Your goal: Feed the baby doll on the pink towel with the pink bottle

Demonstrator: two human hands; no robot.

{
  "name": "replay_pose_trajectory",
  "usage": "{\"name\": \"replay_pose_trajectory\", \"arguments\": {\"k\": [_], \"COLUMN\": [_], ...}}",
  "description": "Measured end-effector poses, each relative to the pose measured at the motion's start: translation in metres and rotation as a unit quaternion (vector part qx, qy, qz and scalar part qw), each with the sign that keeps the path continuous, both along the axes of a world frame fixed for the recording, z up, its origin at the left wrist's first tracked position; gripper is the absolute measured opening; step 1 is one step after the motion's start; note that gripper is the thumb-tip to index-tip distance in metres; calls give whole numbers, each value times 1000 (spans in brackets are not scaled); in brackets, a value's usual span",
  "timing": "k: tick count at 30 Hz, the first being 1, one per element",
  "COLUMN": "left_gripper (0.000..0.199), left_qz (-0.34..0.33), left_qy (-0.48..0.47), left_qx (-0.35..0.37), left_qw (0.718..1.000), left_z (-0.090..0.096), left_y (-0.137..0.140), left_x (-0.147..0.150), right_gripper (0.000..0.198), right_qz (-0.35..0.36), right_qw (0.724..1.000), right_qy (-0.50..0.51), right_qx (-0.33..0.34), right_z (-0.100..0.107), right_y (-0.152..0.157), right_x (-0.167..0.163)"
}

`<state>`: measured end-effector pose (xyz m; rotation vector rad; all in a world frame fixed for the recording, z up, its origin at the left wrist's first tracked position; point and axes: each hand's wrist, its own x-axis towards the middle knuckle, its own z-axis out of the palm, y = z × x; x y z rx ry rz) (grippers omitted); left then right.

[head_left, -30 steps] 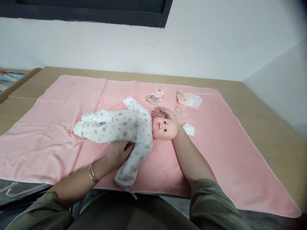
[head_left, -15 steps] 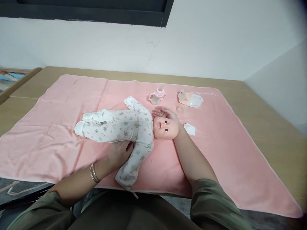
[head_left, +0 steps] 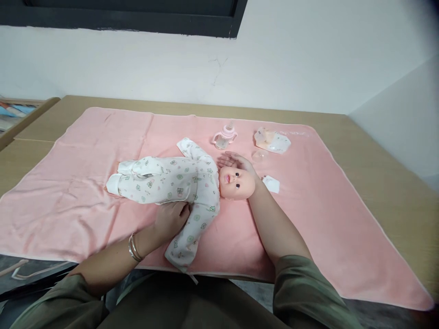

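A baby doll (head_left: 236, 183) lies face up across the pink blanket, its head to the right and its feet to the left. It wears a white printed sleepsuit (head_left: 171, 180). Against the near side of the doll's torso is my left hand (head_left: 173, 218), palm side tucked at or under the body, so most of its fingers are hidden. My right hand (head_left: 235, 160) reaches behind the doll's head, with the forearm passing by the crown. Its fingers are stretched out on the far side of the neck and head; part of the palm is hidden by the head.
Beyond the doll, a pink two-handled baby bottle (head_left: 225, 137) stands on the blanket (head_left: 308, 219). Right of it lie a clear dome-shaped cap (head_left: 259, 156), a plastic pouch (head_left: 272, 140) and a small white packet or cloth (head_left: 271, 184). A wall (head_left: 171, 68) rises behind the wooden table (head_left: 387, 183).
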<state>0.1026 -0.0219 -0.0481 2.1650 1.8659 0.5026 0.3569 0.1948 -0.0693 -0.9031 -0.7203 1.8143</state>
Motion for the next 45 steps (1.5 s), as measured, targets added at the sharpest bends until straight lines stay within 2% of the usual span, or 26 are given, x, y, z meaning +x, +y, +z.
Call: {"name": "replay_pose_trajectory", "arguments": {"k": [14,21,30,40,45], "left_gripper": [25,20,16,22,18], "left_qz": [10,21,8,-19,-36], "left_qy": [-19,-40,-72,-69,-67], "left_qx": [-57,-50,-44,-51,-67], "left_qw": [998,998,996,996,995], "left_z": [9,7,8,11,13], "left_y": [-1,-3,-4,-5,-5], "left_x": [2,1,1,2,2], "right_gripper": [32,30,30,32,31], "right_qz": [-2,0,-1,6,8], "right_qw": [1000,1000,1000,1000,1000], "right_qy": [-11,-10,-12,-5,0], "right_qx": [3,0,3,4,9], "right_z": [2,0,1,-1,-1], "right_y": [0,0,-1,1,0], "right_x": [-1,0,0,1,1]}}
